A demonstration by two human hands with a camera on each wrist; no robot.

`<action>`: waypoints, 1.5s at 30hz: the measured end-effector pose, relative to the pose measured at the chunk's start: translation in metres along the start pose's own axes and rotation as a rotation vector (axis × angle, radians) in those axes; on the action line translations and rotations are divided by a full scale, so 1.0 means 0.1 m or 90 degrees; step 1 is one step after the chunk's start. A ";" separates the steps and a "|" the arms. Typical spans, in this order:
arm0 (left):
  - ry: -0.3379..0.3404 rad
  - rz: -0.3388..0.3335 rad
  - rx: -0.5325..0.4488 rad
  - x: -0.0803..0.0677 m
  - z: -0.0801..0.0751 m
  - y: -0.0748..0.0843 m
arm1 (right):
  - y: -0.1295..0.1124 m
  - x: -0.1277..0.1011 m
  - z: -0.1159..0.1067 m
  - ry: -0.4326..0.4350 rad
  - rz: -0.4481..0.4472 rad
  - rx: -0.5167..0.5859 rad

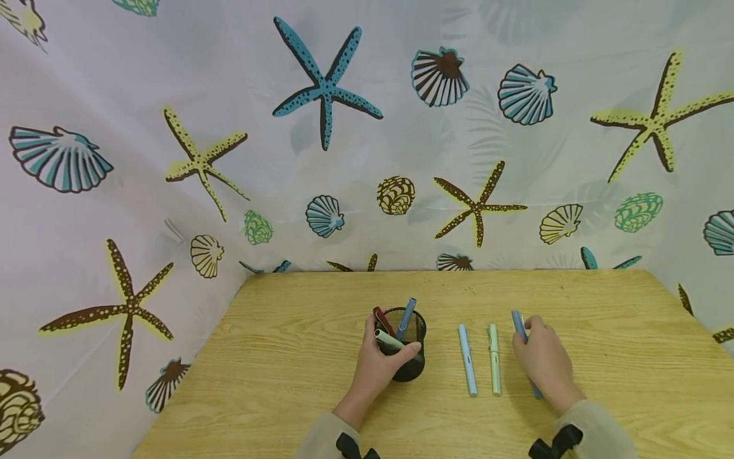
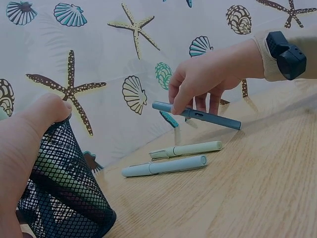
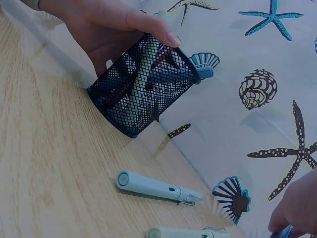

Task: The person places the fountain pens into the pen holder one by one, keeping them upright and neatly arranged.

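Pinching a slim blue-grey pen, right hand fingers lift it; left hand grips black mesh cup

1. The surface looks like pale wood or wood laminate with a visible grain and a matt, smooth finish.
2. The pen cup is black wire mesh, seemingly metal, see-through and dull.
3. The light blue pen and the pale green pen appear to be smooth matt plastic; a small shiny metal clip shows on each in the right wrist view.
4. The grey-blue pen looks like the same matt plastic.
5. The backdrop is thin printed sheeting with a slight sheen and soft creases.
6. The sleeve is soft beige cloth.
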State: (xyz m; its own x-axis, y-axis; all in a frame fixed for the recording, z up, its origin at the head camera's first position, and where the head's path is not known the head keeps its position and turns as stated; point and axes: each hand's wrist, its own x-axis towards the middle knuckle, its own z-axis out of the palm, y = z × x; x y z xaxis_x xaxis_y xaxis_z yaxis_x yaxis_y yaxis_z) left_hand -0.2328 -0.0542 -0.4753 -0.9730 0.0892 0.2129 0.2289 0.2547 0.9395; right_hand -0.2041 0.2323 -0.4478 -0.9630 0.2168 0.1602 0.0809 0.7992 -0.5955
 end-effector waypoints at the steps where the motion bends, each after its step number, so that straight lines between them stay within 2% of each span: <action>1: 0.000 -0.002 0.000 0.00 0.00 0.00 | -0.01 0.00 0.00 0.005 -0.003 0.003; 20: -0.001 -0.011 0.000 0.00 0.00 0.00 | -0.24 -0.04 -0.01 0.116 -0.079 0.074; 27: -0.010 -0.022 -0.010 -0.16 -0.06 0.41 | -0.33 -0.07 0.02 0.142 -0.098 0.100; 28: -0.010 -0.023 -0.008 -0.16 -0.06 0.42 | -0.35 -0.07 0.02 0.143 -0.104 0.106; 31: -0.011 -0.023 -0.008 -0.13 -0.05 0.36 | -0.39 -0.07 0.02 0.142 -0.116 0.126; 38: -0.004 -0.021 0.000 -0.03 0.00 0.03 | -0.49 -0.07 0.02 0.148 -0.118 0.152; 45: -0.001 -0.011 -0.008 0.00 0.00 -0.02 | -0.59 -0.05 0.06 0.206 -0.168 0.178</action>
State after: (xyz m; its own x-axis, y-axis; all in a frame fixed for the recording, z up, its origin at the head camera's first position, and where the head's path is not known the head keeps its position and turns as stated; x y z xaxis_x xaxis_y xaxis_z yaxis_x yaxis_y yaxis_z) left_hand -0.2328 -0.0543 -0.4774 -0.9766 0.0864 0.1967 0.2122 0.2443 0.9462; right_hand -0.2054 0.1805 -0.4178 -0.8082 0.2257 0.5439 -0.2697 0.6793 -0.6825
